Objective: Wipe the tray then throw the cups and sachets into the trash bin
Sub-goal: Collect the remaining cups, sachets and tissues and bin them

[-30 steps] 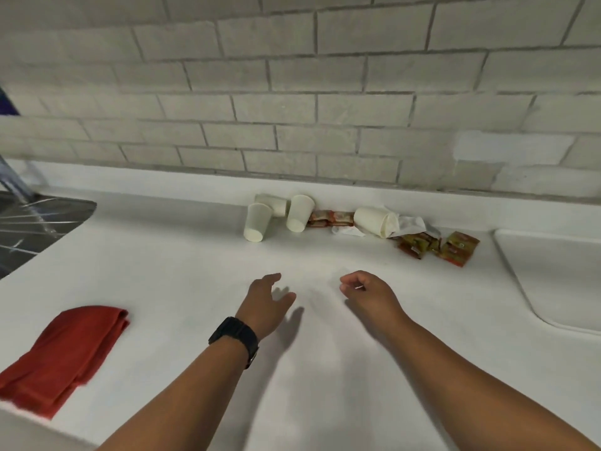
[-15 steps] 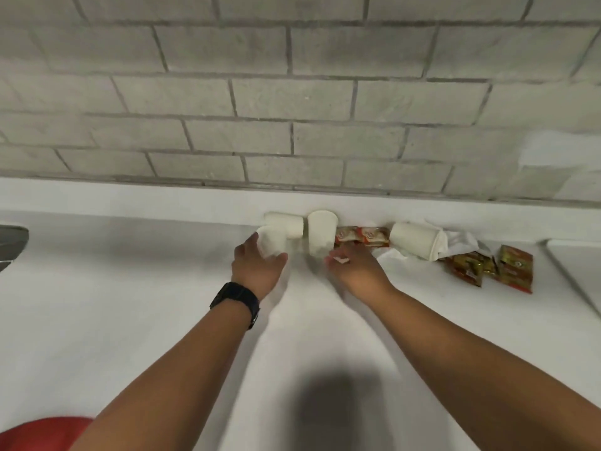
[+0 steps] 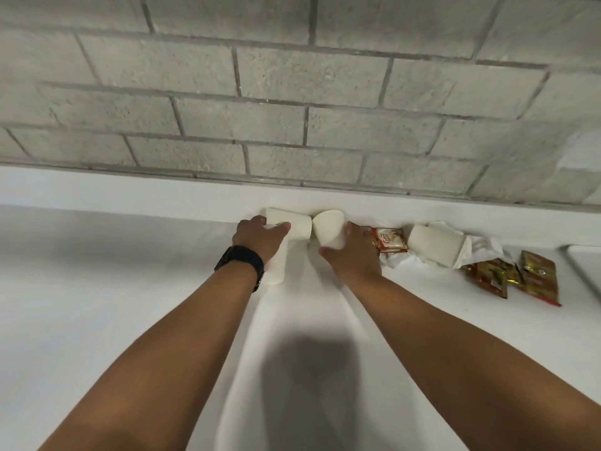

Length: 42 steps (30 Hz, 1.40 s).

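Two hands reach to the back of the white table [image 3: 130, 320], where paper cups lie against the wall. The left hand [image 3: 260, 237], with a black watch [image 3: 242, 262] on its wrist, curls over an upright cup [image 3: 276, 268]; a second cup [image 3: 292, 224] lies on its side just behind it. The right hand [image 3: 351, 255] wraps its fingers round a third cup [image 3: 328, 231], tilted towards the wall. A sachet [image 3: 388, 239] lies just right of that hand, then a toppled cup [image 3: 432, 244] on a crumpled napkin [image 3: 484, 247], then more sachets [image 3: 514, 275]. The tray's corner [image 3: 585, 265] shows at the far right.
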### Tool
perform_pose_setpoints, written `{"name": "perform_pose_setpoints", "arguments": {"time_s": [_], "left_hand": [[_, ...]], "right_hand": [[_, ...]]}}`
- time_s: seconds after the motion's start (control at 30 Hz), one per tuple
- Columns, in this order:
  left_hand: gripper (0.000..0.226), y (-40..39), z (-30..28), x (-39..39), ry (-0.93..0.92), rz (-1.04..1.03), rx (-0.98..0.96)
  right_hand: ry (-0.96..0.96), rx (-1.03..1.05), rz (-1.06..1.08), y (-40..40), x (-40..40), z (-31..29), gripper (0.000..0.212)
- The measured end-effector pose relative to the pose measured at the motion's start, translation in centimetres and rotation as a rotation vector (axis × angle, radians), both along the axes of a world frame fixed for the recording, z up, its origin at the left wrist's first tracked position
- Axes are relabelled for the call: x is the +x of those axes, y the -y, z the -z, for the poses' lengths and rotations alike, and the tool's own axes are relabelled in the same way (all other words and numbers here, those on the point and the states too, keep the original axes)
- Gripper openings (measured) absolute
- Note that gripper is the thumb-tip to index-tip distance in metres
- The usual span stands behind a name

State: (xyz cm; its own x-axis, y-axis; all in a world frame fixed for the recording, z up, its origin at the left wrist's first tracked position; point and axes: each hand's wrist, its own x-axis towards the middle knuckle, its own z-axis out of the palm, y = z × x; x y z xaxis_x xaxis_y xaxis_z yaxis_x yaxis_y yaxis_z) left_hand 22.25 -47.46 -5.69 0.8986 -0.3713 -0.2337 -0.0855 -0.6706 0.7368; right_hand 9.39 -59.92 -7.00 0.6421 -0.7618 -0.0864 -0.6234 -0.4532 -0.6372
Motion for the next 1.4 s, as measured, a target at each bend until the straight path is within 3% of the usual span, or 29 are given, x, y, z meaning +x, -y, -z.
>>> {"name": "perform_pose_setpoints", "arguments": {"time_s": [0.1, 0.33, 0.47, 0.7, 1.03, 1.3, 1.4], "left_hand": [[0.031, 0.1, 0.2, 0.0, 0.0, 0.0, -0.092], [0.047, -0.8, 0.5, -3.1, 0.006, 0.029, -0.219], [0.047, -1.4, 0.4, -7.1, -0.102, 0.036, -0.354], [0.01, -1.5, -0.4, -15.8, -0.409, 0.033, -0.651], [0.015, 2.4, -2.1, -29.3, -0.434, 0.255, -0.579], [0.029, 7.0, -3.0, -44.7, -0.421, 0.467, -0.52], [0.018, 8.4, -2.7, -51.5, -0.447, 0.499, -0.525]], "right_hand": [[0.04, 0.026, 0.002, 0.5, -0.6, 0.3, 0.072], [0.307, 0.247, 0.071, 0.3, -5.0, -0.8, 0.046], [0.433, 0.337, 0.109, -0.7, -10.0, -1.6, 0.056], [0.521, 0.435, 0.207, -2.1, -18.7, -1.4, 0.061], [0.619, 0.38, 0.372, -2.0, -34.8, -2.6, 0.058], [0.688, 0.307, 0.503, 0.0, -51.9, -3.4, 0.058], [0.663, 0.284, 0.539, 0.7, -58.8, -3.1, 0.059]]}}
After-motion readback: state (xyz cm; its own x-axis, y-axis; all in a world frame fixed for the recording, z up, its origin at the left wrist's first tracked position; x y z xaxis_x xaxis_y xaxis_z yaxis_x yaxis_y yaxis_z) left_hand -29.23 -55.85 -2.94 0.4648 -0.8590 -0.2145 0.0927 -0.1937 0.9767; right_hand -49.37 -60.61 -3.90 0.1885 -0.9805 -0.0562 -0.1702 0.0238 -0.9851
